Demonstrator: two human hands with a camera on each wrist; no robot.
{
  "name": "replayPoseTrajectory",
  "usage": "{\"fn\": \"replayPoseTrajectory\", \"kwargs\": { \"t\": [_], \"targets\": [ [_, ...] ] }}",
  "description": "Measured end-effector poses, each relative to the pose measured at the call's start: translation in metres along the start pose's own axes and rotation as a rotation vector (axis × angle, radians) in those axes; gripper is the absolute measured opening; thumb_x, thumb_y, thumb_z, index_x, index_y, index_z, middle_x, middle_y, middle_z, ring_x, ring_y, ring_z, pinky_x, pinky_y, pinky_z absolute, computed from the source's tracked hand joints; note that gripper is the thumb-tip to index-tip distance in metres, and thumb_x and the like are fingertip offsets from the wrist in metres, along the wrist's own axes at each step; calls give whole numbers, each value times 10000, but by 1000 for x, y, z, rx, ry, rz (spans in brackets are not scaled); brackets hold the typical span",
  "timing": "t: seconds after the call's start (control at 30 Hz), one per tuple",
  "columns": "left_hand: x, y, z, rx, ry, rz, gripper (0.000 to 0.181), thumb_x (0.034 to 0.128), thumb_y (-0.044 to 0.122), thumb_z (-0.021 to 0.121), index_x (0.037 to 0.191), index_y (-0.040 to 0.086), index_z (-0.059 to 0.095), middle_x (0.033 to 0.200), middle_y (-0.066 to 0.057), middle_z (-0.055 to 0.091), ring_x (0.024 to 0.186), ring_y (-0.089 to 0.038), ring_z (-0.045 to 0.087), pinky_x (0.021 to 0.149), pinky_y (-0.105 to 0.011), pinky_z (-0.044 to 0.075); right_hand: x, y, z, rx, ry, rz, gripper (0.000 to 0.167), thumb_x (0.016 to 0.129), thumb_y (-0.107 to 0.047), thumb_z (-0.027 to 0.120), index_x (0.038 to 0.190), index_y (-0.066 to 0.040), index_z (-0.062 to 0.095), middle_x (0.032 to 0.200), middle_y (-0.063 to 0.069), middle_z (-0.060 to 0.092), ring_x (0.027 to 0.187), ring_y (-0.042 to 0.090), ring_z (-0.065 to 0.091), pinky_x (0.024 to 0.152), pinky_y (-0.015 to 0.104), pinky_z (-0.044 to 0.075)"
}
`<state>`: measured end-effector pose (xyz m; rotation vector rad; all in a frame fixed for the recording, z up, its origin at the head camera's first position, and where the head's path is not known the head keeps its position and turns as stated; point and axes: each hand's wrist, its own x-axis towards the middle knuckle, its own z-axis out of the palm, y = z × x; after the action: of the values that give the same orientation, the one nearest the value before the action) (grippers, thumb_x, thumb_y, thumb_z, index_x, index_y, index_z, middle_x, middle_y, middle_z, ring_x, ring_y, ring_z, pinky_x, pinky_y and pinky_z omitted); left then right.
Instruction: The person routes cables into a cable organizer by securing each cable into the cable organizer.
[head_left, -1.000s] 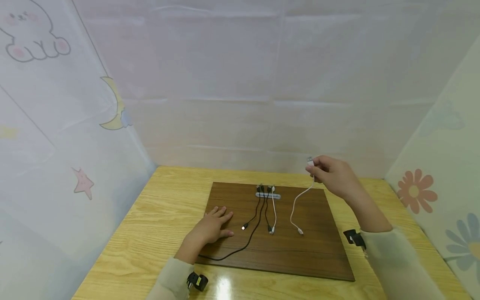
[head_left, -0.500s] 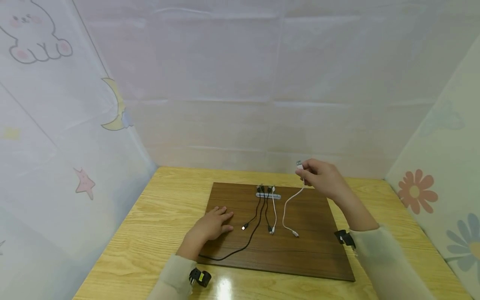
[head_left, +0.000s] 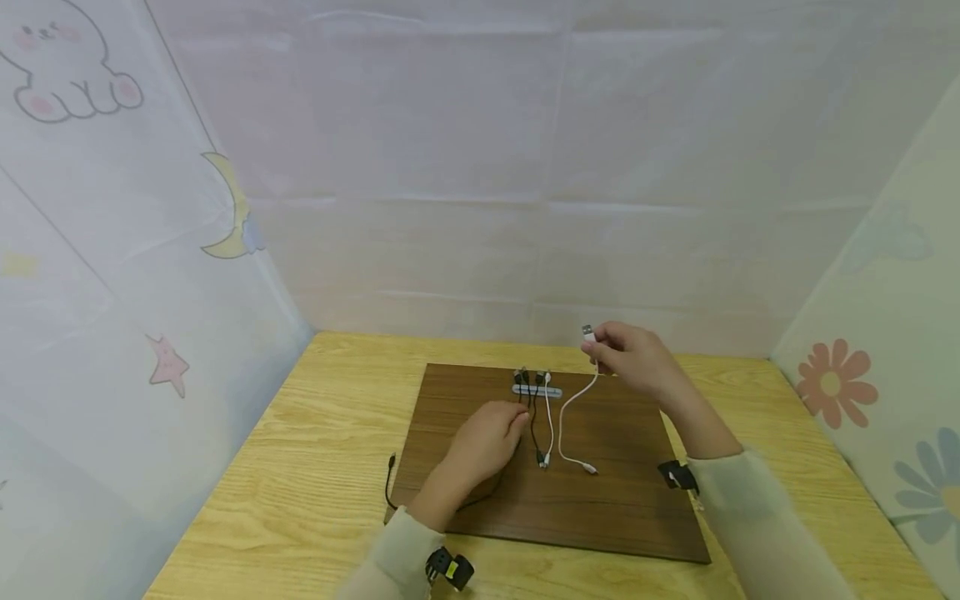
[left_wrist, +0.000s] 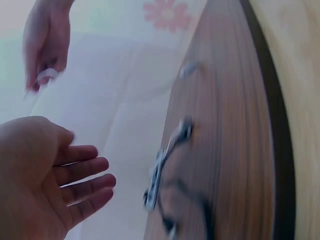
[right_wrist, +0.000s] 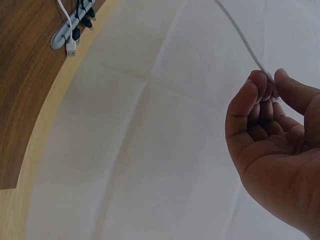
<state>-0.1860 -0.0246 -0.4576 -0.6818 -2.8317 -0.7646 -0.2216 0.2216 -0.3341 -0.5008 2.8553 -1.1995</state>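
Between thumb and fingers, my right hand (head_left: 633,358) pinches a white USB cable (head_left: 563,417) just below its metal plug, above the board's back edge. The cable's other end hangs low over the brown board (head_left: 622,508). My left hand (head_left: 483,440) is over the board's left half, hiding parts of the black cables. In the left wrist view its fingers (left_wrist: 82,172) are loosely extended and hold nothing. A grey cable holder (head_left: 557,392) sits near the board's back edge. Several black cables and one white cable (head_left: 551,425) run through its slots, plugs toward the back.
The board lies on a light wood table (head_left: 300,450). One black cable end (head_left: 391,462) reaches past the board's left edge. Printed cloth walls stand behind and at both sides, with a back wall (head_left: 450,208) close to the table's far edge.
My right hand has moved left with the white USB cable, toward the holder. My left hand has lifted from the board's left side and moved right over the black cables.
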Motion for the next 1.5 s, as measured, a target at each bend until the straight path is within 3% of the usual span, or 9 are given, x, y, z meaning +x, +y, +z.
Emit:
{"fn": "replayPoseTrajectory", "kwargs": {
  "t": [0.17,0.3,0.5,0.6,0.73,0.97,1.1,1.23,1.5],
  "targets": [
    [8,27,13,-212,-28,-1,344,1089,344,461,1159,109,703,903,53,673,773,-61,600,688,-243,522,6,4,5,32,-6,3,262,1040,-313,589,1033,-56,637,849,74,647,781,229,599,678,347,484],
    [9,38,20,-288,-13,-5,295,1079,331,483,1049,107,672,700,91,520,569,-26,437,506,-192,397,11,9,10,59,-20,11,241,1039,-284,595,1041,-47,638,878,68,662,836,288,643,729,346,523],
    [9,37,30,-294,53,-23,200,1056,247,547,969,99,651,673,98,509,540,-9,416,470,-173,370,18,19,14,136,-68,60,245,1035,-249,604,1085,-10,625,921,66,685,855,238,648,782,338,553],
    [10,34,36,-347,49,-70,188,1047,222,566,969,74,654,661,70,549,525,4,461,447,-175,395,23,27,15,173,-102,77,250,1025,-214,622,1106,22,613,960,96,708,855,190,671,799,333,576],
    [10,30,43,-384,46,-125,190,1039,203,584,948,55,658,646,45,586,510,14,501,427,-176,413,29,40,18,243,-147,90,272,1012,-139,633,1162,83,590,1017,134,711,931,246,712,818,309,594],
    [12,32,51,-256,78,-149,118,987,188,672,933,89,708,719,37,656,540,-13,474,469,-178,391,39,62,25,308,-149,110,300,1001,-103,642,1198,114,581,1072,216,705,872,140,710,793,269,595],
    [12,36,53,-193,61,-161,104,964,213,703,919,120,713,752,55,670,568,-21,480,495,-183,388,48,77,36,325,-92,129,299,996,-99,649,1187,120,580,1051,202,721,881,196,728,814,326,603],
    [10,40,53,-130,48,-140,101,950,210,719,890,131,704,738,69,661,582,-14,490,512,-176,391,58,90,53,287,-55,138,275,989,-130,669,1153,81,603,1021,165,742,917,275,735,838,390,599],
    [4,46,58,50,45,-70,177,937,213,722,792,143,649,657,44,638,575,-125,606,475,-241,398,70,100,84,212,-23,205,285,969,-114,691,1177,67,621,1044,183,741,861,262,742,786,354,602]
  ]
}}
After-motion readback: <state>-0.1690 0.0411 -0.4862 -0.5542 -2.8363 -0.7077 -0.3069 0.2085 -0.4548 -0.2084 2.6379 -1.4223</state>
